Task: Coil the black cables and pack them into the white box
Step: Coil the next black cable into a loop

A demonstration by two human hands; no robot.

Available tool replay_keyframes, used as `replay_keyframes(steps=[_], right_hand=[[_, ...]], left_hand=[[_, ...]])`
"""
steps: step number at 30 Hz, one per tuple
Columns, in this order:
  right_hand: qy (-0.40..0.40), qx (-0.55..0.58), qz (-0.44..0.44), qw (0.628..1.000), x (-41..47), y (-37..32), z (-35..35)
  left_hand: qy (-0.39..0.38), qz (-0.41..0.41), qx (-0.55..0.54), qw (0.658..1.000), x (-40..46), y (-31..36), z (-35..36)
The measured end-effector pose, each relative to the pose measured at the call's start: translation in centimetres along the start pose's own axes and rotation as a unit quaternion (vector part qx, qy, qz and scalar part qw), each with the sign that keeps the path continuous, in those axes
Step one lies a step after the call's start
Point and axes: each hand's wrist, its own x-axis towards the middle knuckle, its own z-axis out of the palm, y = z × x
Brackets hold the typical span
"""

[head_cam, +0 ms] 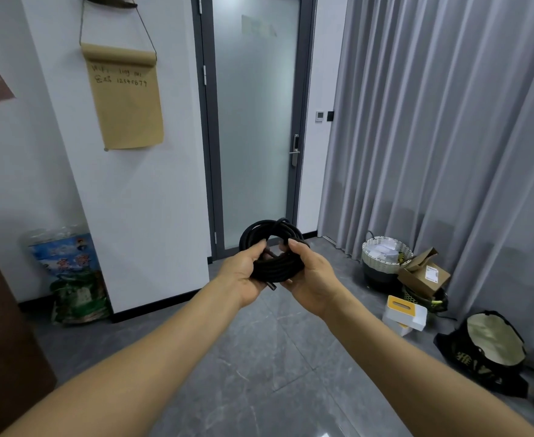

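I hold the coiled black rubber cable (270,247) out in front of me, my left hand (243,272) on its left side, my right hand (310,279) on its right. Behind it stands the frosted glass door (256,121). The white plastic box (406,313) sits on the floor to the right, before the pleated grey curtain (433,121).

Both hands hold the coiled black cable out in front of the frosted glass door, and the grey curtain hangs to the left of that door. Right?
Not quite: in the head view the grey curtain hangs to the right of the frosted glass door. The left hand and right hand do hold the coiled black cable.
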Motion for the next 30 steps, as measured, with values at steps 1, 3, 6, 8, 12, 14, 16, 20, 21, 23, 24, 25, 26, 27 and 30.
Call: replay_keyframes(steps=[1, 3, 6, 8, 12, 14, 16, 20, 21, 23, 24, 25, 26, 27, 30], right_hand=[[0.008, -0.006, 0.004, 1.000, 0.0, -0.1, -0.3], [0.013, -0.018, 0.012, 1.000, 0.1, -0.5, -0.8], [0.011, -0.058, 0.025, 0.998, 0.4, -1.1, -1.2], [0.016, -0.076, 0.034, 0.996, 0.5, -1.4, -1.3], [0.014, -0.101, 0.033, 0.994, 0.3, -1.6, -1.2], [0.010, -0.115, 0.032, 0.993, 0.2, -1.7, -1.3], [0.010, -0.121, 0.028, 0.992, -0.1, -1.7, -1.3], [0.018, -0.135, 0.024, 0.990, -0.3, -1.9, -1.1], [0.022, -0.141, 0.025, 0.989, -0.4, -2.0, -1.0], [0.033, -0.151, 0.026, 0.988, -0.4, -2.0, -1.1], [0.039, -0.152, 0.027, 0.987, -0.4, -1.9, -1.1], [0.042, -0.149, 0.029, 0.988, -0.5, -1.7, -1.2], [0.045, -0.145, 0.032, 0.988, -0.5, -1.6, -1.3], [0.048, -0.143, 0.035, 0.988, -0.5, -1.5, -1.3], [0.051, -0.153, 0.044, 0.986, -0.7, -0.9, -1.6]], left_hand=[[-0.002, -0.002, -0.001, 1.000, 0.0, 0.0, 0.1], [-0.005, -0.001, 0.003, 1.000, 0.0, 0.0, 0.2], [-0.019, -0.001, 0.007, 1.000, -0.2, -0.2, 0.2], [-0.024, 0.000, 0.015, 1.000, -0.3, -0.4, 0.4], [-0.019, 0.028, 0.034, 0.999, -0.7, -0.8, 0.4], [-0.022, 0.041, 0.053, 0.997, -0.8, -0.9, 0.2], [-0.025, 0.048, 0.062, 0.997, -1.0, -1.0, 0.1], [-0.032, 0.039, 0.064, 0.997, -1.1, -1.1, -0.2], [-0.030, 0.031, 0.070, 0.997, -1.1, -1.2, -0.3], [-0.017, 0.008, 0.082, 0.996, -1.2, -1.3, -0.6], [-0.011, -0.002, 0.084, 0.996, -1.2, -1.2, -0.6], [-0.006, -0.010, 0.086, 0.996, -1.3, -1.2, -0.6], [-0.003, -0.014, 0.088, 0.996, -1.3, -1.2, -0.7], [0.000, -0.016, 0.091, 0.996, -1.4, -1.2, -0.8], [0.014, -0.014, 0.092, 0.996, -1.4, -1.4, -1.6]])
